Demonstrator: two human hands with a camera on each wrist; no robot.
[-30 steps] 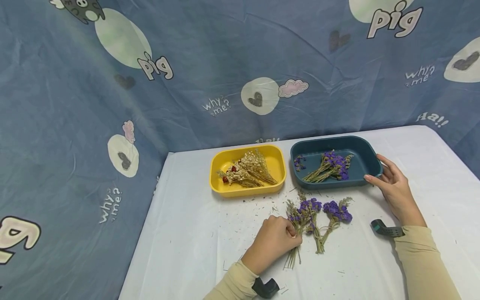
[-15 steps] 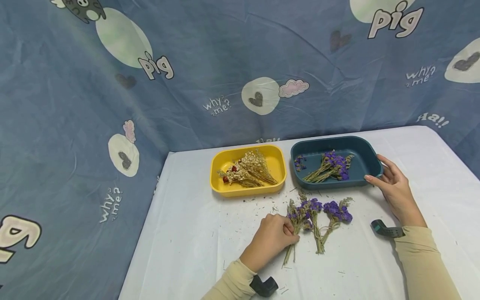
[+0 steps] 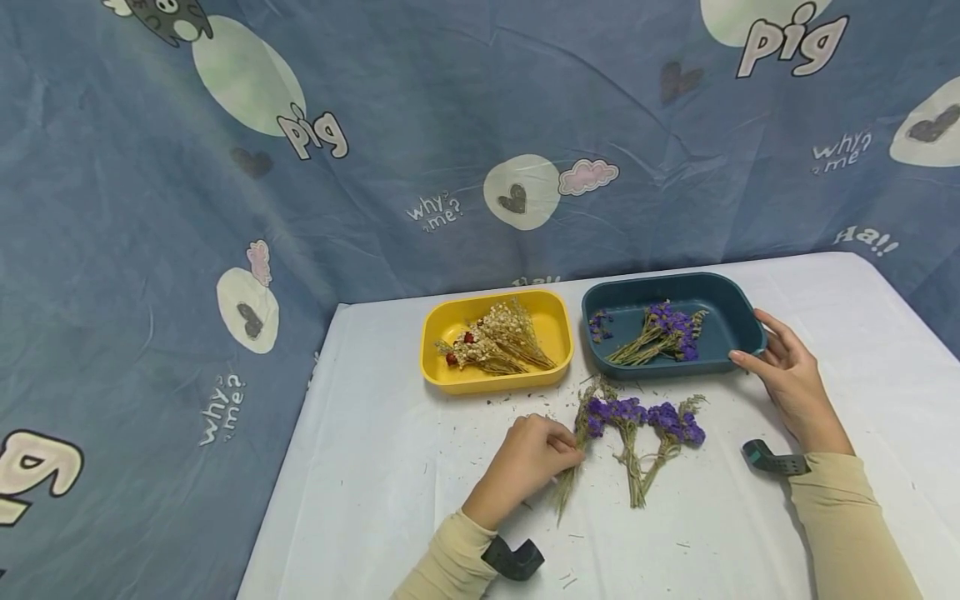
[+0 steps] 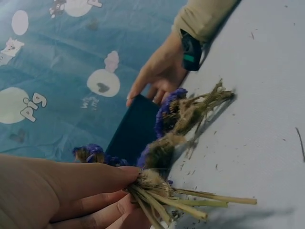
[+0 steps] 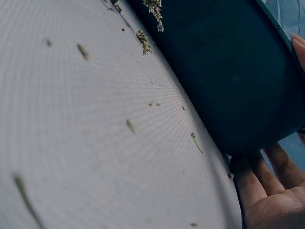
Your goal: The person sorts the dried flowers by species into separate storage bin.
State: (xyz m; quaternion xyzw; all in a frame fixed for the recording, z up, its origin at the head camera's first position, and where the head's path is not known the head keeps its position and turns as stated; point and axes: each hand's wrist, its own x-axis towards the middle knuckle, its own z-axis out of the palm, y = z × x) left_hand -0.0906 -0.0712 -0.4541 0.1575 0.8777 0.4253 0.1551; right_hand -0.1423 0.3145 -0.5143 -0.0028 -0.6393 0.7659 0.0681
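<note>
Bunch [image 3: 582, 427], dried, tied, purple-flowered: over the white cloth [image 3: 375, 458], in front of the trays, stems toward the person. Left hand [image 3: 521, 458]: thumb and fingers pinching this bunch near its tie. Middle bunch [image 3: 632, 442] and right bunch [image 3: 673, 429]: lying to its right, purple heads toward the trays, stem ends together; whether the held bunch touches the middle one cannot be told. Blue tray [image 3: 724, 340]: behind the bunches; contains purple flowers [image 3: 667, 331], heads to the right, and a small sprig [image 3: 599, 326] at the left end. Right hand [image 3: 791, 379]: gripping the tray's right end, thumb at the near rim, fingers round the outer side. Yellow tray [image 3: 498, 384]: just left of the blue; contains cream flowers [image 3: 498, 333] and red flowers [image 3: 451, 359]. Scraps [image 5: 82, 51]: strewn on the cloth. Backdrop [image 3: 412, 108]: blue, printed.
</note>
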